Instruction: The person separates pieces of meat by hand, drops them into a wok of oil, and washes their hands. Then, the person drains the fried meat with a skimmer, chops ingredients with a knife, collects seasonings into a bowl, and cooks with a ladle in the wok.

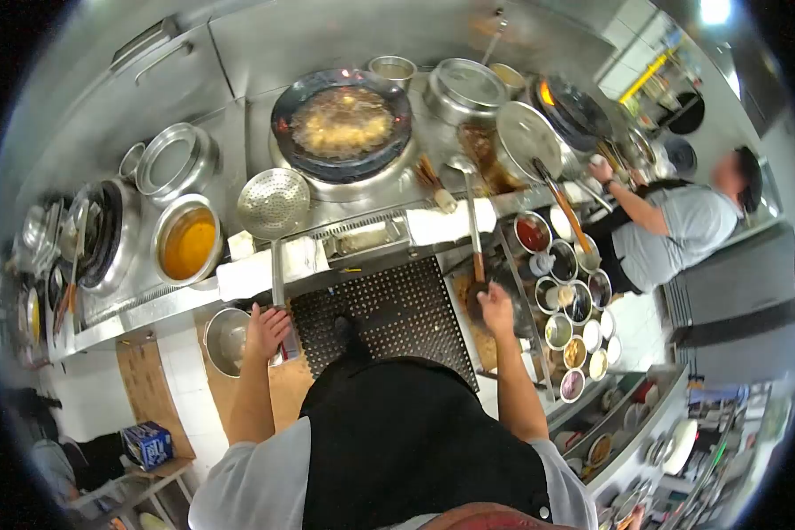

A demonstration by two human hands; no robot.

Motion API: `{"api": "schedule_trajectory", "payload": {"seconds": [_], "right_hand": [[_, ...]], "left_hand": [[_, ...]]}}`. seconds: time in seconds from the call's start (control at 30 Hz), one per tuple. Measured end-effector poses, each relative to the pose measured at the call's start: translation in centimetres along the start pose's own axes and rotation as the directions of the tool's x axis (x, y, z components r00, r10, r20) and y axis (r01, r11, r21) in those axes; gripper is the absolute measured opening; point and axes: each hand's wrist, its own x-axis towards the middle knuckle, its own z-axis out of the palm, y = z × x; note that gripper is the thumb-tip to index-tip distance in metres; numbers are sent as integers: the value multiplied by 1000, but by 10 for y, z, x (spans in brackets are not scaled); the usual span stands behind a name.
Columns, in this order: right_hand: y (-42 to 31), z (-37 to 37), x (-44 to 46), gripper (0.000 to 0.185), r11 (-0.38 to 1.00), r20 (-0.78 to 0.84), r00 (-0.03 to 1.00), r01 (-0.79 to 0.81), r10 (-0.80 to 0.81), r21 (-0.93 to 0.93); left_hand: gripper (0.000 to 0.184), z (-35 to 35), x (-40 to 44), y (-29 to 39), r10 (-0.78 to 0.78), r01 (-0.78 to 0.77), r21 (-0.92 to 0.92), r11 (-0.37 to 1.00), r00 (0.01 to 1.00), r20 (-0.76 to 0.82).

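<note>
My left hand (268, 332) is open, fingers spread, beside the lower end of the handle of a perforated strainer (274, 203). The strainer lies across the stove edge on a white cloth (272, 268). My right hand (496, 309) is just below the wooden handle end of a ladle (475, 221). Its fingers are slightly bent, not wrapped round the handle. The ladle rests over a second white cloth (450, 222). Ahead, yellowish food (343, 124) bubbles in oil in a black wok (284, 132).
A pot of orange-brown liquid (188, 243) stands left, a bamboo brush (436, 184) right of the wok. Seasoning bowls (532, 232) crowd the right side. A co-worker (671, 230) works at another wok (579, 115). A perforated black mat (380, 309) covers the floor.
</note>
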Motion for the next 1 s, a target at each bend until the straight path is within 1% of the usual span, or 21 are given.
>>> {"api": "schedule_trajectory", "payload": {"seconds": [0.07, 0.1, 0.2, 0.23, 0.27, 0.3, 0.37, 0.4, 0.43, 0.5, 0.53, 0.57, 0.63, 0.67, 0.7, 0.73, 0.77, 0.83, 0.87, 0.93, 1.0], "right_hand": [[-25, 6, 52, 68, 998, -209, 977, -51, 42, -35], [-36, 7, 73, 76, 991, -165, 981, -112, 99, -76], [39, 58, 147, 76, 998, -167, 985, -45, 38, -41], [61, 71, 164, 66, 998, -148, 989, -16, 8, -53], [69, 80, 176, 56, 998, -128, 992, 12, -20, -64], [26, 67, 171, 47, 989, -58, 988, -139, 142, 55], [-87, 33, 154, 30, 857, 87, 887, -461, 453, 233], [-87, 39, 153, 18, 896, 62, 945, -323, 320, 305], [-101, 42, 139, 18, 888, 67, 938, -344, 341, 305], [-149, 39, 114, 13, 862, 4, 936, -326, 352, 389], [-113, 63, 107, 10, 946, -194, 977, -19, 85, 323], [-88, 73, 99, 27, 934, -119, 980, -109, 158, 341], [-160, 33, 77, 29, 835, 188, 954, -295, 233, 464], [-170, 27, 87, 32, 815, 148, 980, -192, 132, 547], [-183, 16, 108, 31, 982, -4, 999, 33, -33, 188], [-217, -7, 123, 32, 975, 42, 994, 88, -98, 205], [-245, -25, 143, 33, 963, 81, 982, 147, -169, 227], [-238, -22, 207, 38, 926, 143, 930, 304, -339, 224], [-259, -33, 226, 40, 927, 194, 921, 291, -338, 237], [-290, -37, 261, 42, 923, 253, 904, 280, -346, 262], [-308, -29, 301, 45, 948, 380, 886, 312, -264, -67]], "left_hand": [[86, 19, 20, 21, -13, 10, 41, 999, 997, 73], [82, 31, 28, 33, -32, 15, 108, 994, 987, 159], [71, 70, 35, 68, -136, 139, -6, 990, 976, 167], [69, 77, 41, 78, -186, 210, -68, 975, 947, 260], [51, 97, 36, 88, -151, 157, -18, 987, 971, 185], [51, 104, 40, 91, -155, 160, -17, 987, 971, 180], [32, 116, 48, 92, -9, 6, 289, 957, 1000, 9], [20, 143, 27, 105, 37, -18, 305, 952, 998, -56], [20, 153, 19, 106, 20, 1, 317, 949, 998, -63], [21, 168, 10, 110, 350, -113, 725, 680, 918, -186], [27, 176, -1, 116, 429, -157, 732, 662, 881, -199], [27, 175, -1, 125, 431, -158, 736, 659, 881, -197], [41, 172, -1, 142, 727, -272, 909, 314, 686, -46], [46, 187, -8, 158, 699, -297, 897, 329, 715, -20], [51, 211, -17, 183, 669, -317, 885, 342, 743, 8], [52, 243, -29, 202, 646, -335, 872, 358, 763, 28], [55, 246, -15, 213, 649, -353, 888, 296, 756, 85], [59, 255, 19, 232, 702, -367, 930, -16, 658, 272], [59, 266, 37, 238, 711, -364, 931, -30, 647, 276], [61, 283, 68, 243, 743, -217, 918, -332, 539, 397], [60, 296, 93, 245, 747, -129, 926, -355, 556, 364]]}}
